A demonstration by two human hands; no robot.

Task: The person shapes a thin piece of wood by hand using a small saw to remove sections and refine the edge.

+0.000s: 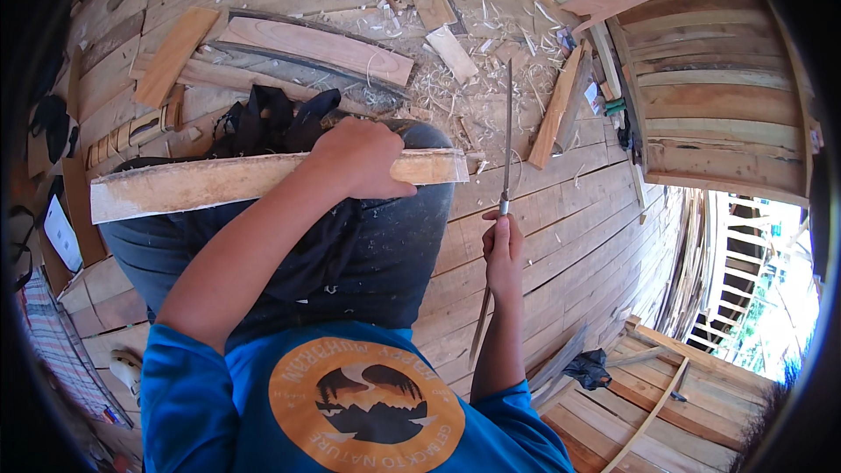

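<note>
A pale wooden board (219, 180) with a rough darker upper edge lies across my thighs. My left hand (359, 158) is wrapped over it near its right end, thumb on the near side. To the right of my knee, clear of the board, my right hand (504, 250) grips a long-handled knife (508, 140). Its narrow blade points away from me, and the thin handle runs back beside my forearm. Under the board, black cloth (298, 245) is bunched on my lap.
Curled wood shavings (491, 52) litter the plank floor (543, 245) ahead. Loose boards lie around them, including a long curved slab (315, 48) and an upright-lying plank (556, 105). A wooden slatted panel (718, 79) stands at right, and a black plastic bag (587, 370) sits lower right.
</note>
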